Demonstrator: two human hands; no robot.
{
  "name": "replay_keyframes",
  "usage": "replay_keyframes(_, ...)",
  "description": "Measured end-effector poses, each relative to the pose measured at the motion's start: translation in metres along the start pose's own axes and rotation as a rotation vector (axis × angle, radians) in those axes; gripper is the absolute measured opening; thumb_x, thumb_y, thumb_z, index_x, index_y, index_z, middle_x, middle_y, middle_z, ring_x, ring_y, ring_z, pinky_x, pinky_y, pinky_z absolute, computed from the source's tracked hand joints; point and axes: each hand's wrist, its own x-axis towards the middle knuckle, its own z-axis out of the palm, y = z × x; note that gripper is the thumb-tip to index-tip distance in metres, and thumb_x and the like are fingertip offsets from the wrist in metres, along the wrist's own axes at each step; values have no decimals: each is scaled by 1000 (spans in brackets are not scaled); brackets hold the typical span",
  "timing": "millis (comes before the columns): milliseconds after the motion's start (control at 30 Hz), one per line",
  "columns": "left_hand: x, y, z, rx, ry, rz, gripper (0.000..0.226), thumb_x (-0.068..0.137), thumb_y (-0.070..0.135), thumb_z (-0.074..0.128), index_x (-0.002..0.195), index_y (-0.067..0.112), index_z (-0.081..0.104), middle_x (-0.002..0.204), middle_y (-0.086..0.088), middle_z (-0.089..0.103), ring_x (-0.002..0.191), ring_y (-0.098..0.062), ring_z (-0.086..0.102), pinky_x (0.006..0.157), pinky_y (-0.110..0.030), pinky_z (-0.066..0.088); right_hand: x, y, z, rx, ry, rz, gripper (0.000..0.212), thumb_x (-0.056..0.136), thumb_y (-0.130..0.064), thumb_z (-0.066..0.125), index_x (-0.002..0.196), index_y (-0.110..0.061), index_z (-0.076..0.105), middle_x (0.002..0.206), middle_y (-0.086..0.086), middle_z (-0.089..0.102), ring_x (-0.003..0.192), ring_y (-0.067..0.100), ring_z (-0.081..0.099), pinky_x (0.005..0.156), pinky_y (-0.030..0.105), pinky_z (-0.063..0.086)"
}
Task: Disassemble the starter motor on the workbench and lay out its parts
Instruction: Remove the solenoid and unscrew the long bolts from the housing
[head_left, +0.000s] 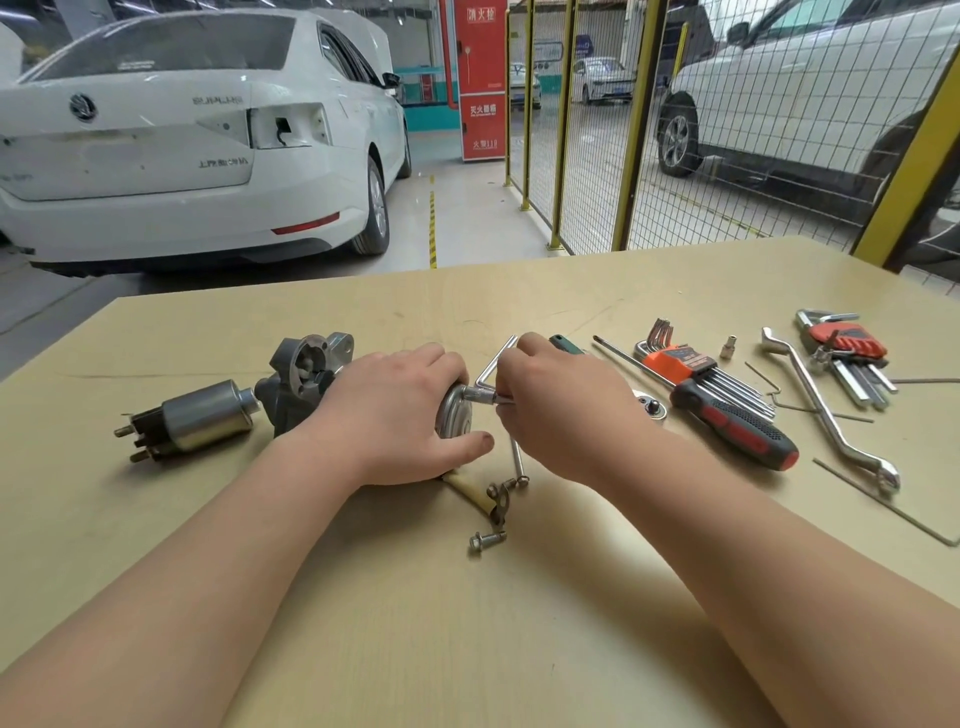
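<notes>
The left hand (395, 415) covers most of the round grey metal starter motor body (454, 418), so only its end shows. The right hand (558, 410) hides the grip of the bent silver L-shaped wrench (493, 371). A green-handled tool (563, 344) peeks out behind that hand. Both arms are cut off by the bottom edge.
</notes>
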Motion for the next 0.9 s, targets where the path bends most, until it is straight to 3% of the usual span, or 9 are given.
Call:
replay_keyframes(133, 0, 1, 0, 10, -4, 7, 62, 69, 77, 32, 117, 39, 44, 105, 15, 51, 98, -11, 52, 70, -29, 26, 0, -2, 0, 33, -33, 32, 12, 92, -22, 48, 102, -16, 48, 104, 2, 42, 59, 25, 45, 52, 34, 38)
replay_keyframes(233, -1, 1, -1, 5, -6, 22, 61, 72, 75, 34, 123, 42, 44, 107, 16, 52, 100, -10, 53, 70, -29, 28, -2, -1, 1, 98, -79, 24, 20, 90, -25, 47, 107, -15, 52, 109, 2, 40, 71, 26, 50, 61, 35, 45)
replay_keyframes(367, -1, 2, -1, 1, 3, 19, 61, 72, 73, 35, 121, 40, 47, 108, 16, 53, 100, -11, 53, 72, -29, 31, 0, 2, 1, 120, -78, 29, 20, 92, -17, 45, 105, -12, 58, 108, 3, 41, 72, 22, 46, 64, 32, 41)
replay_keyframes(467, -2, 3, -1, 4, 7, 20, 57, 74, 71, 40, 121, 39, 48, 109, 15, 53, 101, -12, 53, 75, -29, 32, 0, 2, 0, 9, -18, -15, 14, 90, -14, 49, 101, -12, 57, 102, 3, 42, 68, 21, 43, 55, 33, 39)
replay_keyframes(533, -1, 3, -1, 7, 6, 20, 57, 75, 70, 40, 122, 39, 47, 111, 14, 53, 101, -12, 53, 75, -29, 32, -1, 0, -2, -82, -1, -3, 9, 88, -14, 52, 98, -14, 53, 96, 0, 38, 56, 21, 42, 43, 29, 29)
replay_keyframes(633, -1, 4, -1, 14, 2, 17, 56, 75, 69, 40, 122, 39, 47, 111, 14, 53, 101, -12, 53, 77, -29, 33, -1, -2, -2, -119, -10, 37, 11, 88, -15, 52, 99, -17, 49, 91, -2, 30, 45, 17, 35, 41, 27, 20)
replay_keyframes(900, -1, 4, -2, -47, 27, 9, 54, 71, 66, 40, 116, 38, 52, 107, 16, 55, 97, -11, 54, 74, -28, 34, -5, -1, 1, 78, -57, 29, 17, 90, -16, 48, 106, -11, 48, 110, 4, 37, 67, 23, 40, 57, 34, 36)
